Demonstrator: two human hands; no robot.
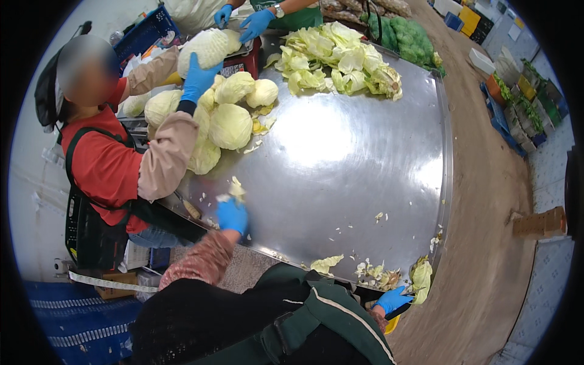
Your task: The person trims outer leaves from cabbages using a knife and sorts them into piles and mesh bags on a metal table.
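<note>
A small pale cabbage scrap sits at the top of the left hand, which is in a blue glove near the left edge of the steel worktop; the fingers look curled around the scrap's lower end, though motion blur hides the exact grip. The right hand, also blue-gloved, is at the near edge of the worktop, its fingers pressing a limp yellow-green leaf that hangs over the rim. Just left of that leaf lie one larger loose leaf and a small cluster of trimmings. Further up the worktop, well apart from both hands, about seven trimmed pale cabbage heads are bunched together, and a heap of loose outer leaves is spread at the far end. A person in a red shirt stands to the left, one gloved hand resting flat on another cabbage head on a scale. Two more blue-gloved hands of a third person work at the top. Green cabbages are piled beyond the worktop, and coloured crates line the floor on the right.
</note>
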